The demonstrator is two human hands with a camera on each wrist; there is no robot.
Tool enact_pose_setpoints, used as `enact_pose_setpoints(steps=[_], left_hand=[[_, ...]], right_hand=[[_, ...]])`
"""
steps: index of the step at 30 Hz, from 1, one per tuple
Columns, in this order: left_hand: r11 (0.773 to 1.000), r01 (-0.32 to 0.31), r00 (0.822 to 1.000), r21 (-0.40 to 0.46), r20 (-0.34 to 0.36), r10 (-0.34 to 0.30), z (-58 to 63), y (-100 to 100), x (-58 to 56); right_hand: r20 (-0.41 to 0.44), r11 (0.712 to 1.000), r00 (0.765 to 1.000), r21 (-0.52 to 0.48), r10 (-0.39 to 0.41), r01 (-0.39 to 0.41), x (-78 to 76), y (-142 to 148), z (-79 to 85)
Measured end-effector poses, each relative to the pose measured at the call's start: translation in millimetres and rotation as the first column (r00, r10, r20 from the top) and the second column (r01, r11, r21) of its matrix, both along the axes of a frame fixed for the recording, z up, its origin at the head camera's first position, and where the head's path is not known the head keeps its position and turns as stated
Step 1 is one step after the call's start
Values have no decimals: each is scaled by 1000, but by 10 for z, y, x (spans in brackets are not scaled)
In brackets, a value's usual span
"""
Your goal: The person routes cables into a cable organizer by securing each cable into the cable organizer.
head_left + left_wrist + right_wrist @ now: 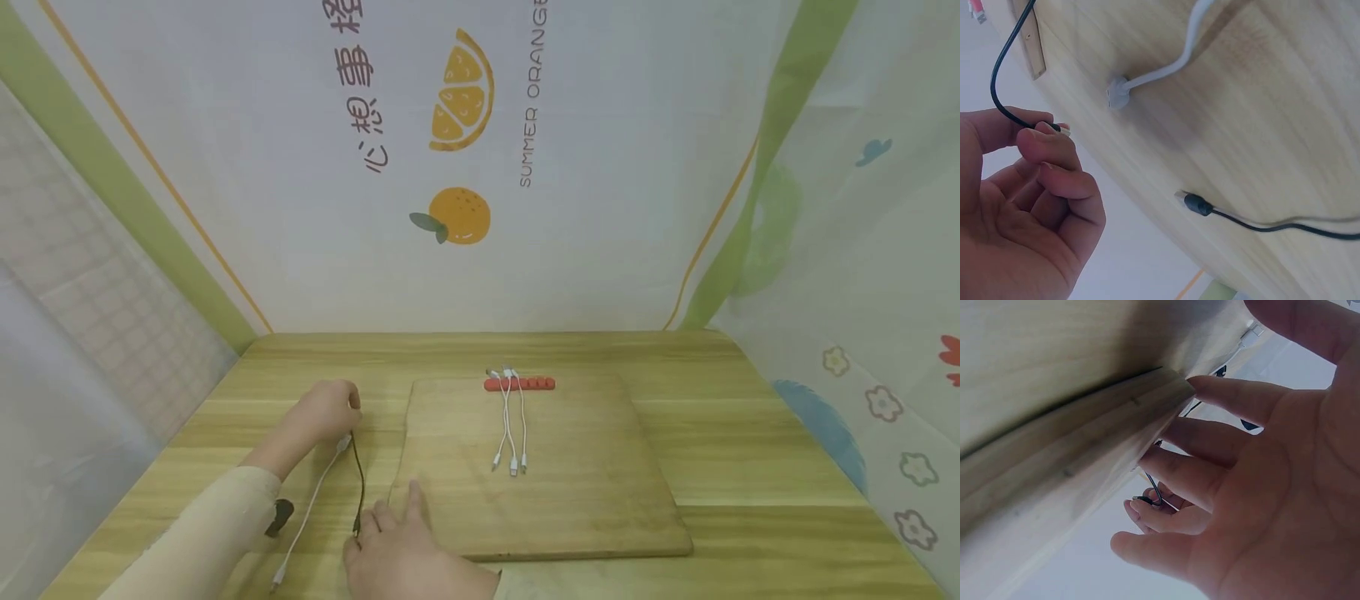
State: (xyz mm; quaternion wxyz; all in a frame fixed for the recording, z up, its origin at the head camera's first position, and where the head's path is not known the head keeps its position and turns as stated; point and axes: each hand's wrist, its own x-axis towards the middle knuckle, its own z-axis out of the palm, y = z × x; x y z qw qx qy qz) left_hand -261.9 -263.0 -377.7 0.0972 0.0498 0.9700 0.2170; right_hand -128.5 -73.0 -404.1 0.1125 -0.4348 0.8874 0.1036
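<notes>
In the head view, the left hand (330, 408) was over the left part of the wooden table (757, 467), its fingers pinching the upper end of a black cable (361, 479). That cable ran down toward the right hand (401, 550), its lower plug just beside that hand; whether they touched could not be told. The right hand lay palm down at the near left corner of a wooden board (585, 500), fingers spread. A white cable (311, 493) stretched along the table to the left of the black one. On the board, several white cords (523, 429) crossed a red strip (536, 384) near the far edge. In the left wrist view, the left thumb and fingers pinched the black cable close behind its metal plug; the white cable's plug and a second black cable (1254, 226) also showed over the wood. In the right wrist view, the right fingers were spread, with some fingertips at the board's edge, and beyond them the left hand showed, pinching the black cable.
</notes>
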Motion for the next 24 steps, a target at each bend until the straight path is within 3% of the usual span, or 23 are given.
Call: enact_pose_setpoints(steps=[10, 19, 24], left_hand=[[1000, -19, 1000, 19, 20, 18, -71, -12, 28], [999, 37, 999, 24, -22, -37, -71, 4, 21], [999, 31, 999, 42, -37, -30, -59, 23, 6]], right_hand=[[7, 1000, 1000, 10, -22, 22, 4, -21, -17], [-91, 998, 996, 54, 26, -21, -19, -21, -21], [-125, 998, 991, 53, 39, -33, -23, -30, -11]])
